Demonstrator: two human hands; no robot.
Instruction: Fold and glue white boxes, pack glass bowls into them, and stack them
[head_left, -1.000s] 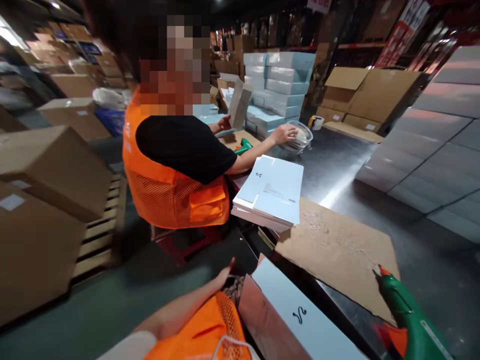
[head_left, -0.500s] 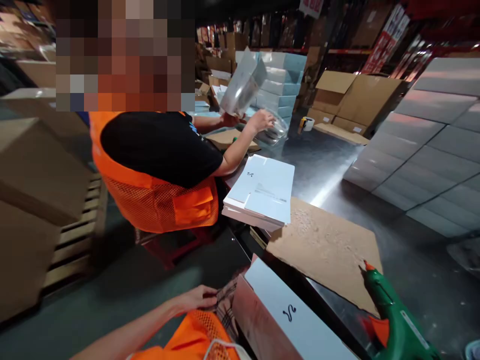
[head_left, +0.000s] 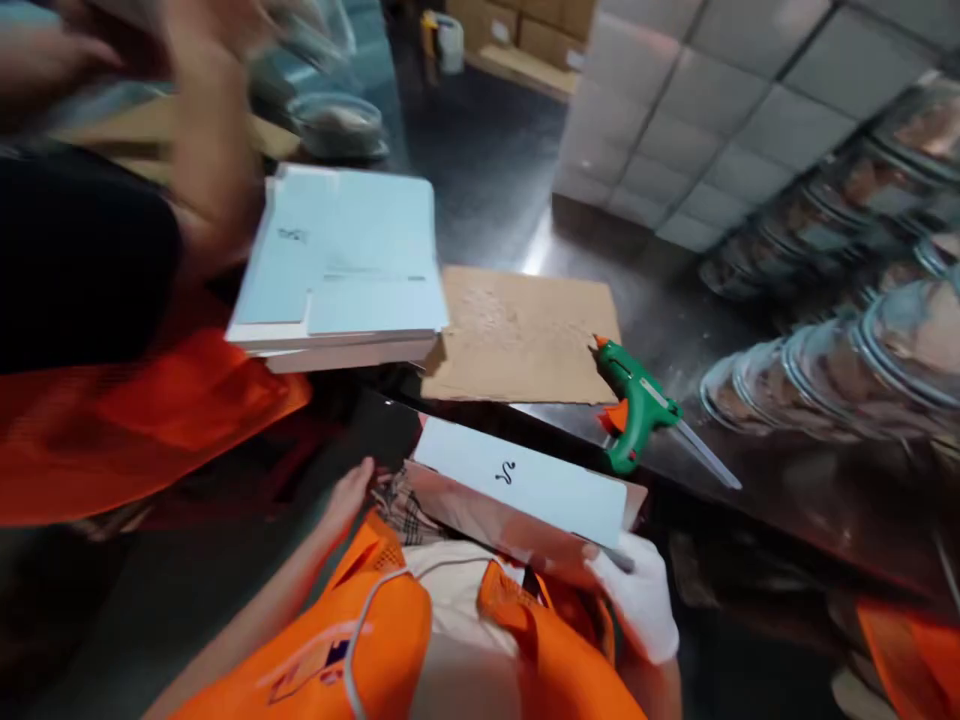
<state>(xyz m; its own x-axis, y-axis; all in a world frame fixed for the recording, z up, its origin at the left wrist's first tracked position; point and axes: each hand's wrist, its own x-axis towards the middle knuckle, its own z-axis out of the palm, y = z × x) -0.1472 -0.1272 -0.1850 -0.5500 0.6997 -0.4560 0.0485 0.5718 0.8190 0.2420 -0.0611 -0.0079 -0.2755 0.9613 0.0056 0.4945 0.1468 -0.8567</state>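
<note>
My right hand [head_left: 637,600], in a white glove, grips the near right end of a pale blue folded box [head_left: 525,480] with a small black squiggle logo; the box rests across my lap against the table edge. My bare left hand [head_left: 349,495] lies on the checked cloth at my left thigh, fingers loosely extended, just left of the box and holding nothing. I wear an orange mesh vest [head_left: 375,640]. A green glue gun [head_left: 637,410] lies on the metal table beyond the box, beside a brown cardboard sheet [head_left: 525,335].
A stack of flat pale blue boxes [head_left: 345,270] sits at the table's left. A co-worker in an orange vest [head_left: 112,400] fills the left, arm blurred. Rows of clear lidded containers [head_left: 840,370] lie at right; grey flat stacks [head_left: 712,110] stand behind.
The view has swung down and to the right. My gloved right hand has come into view on the box. The co-worker now fills the upper left, blurred.
</note>
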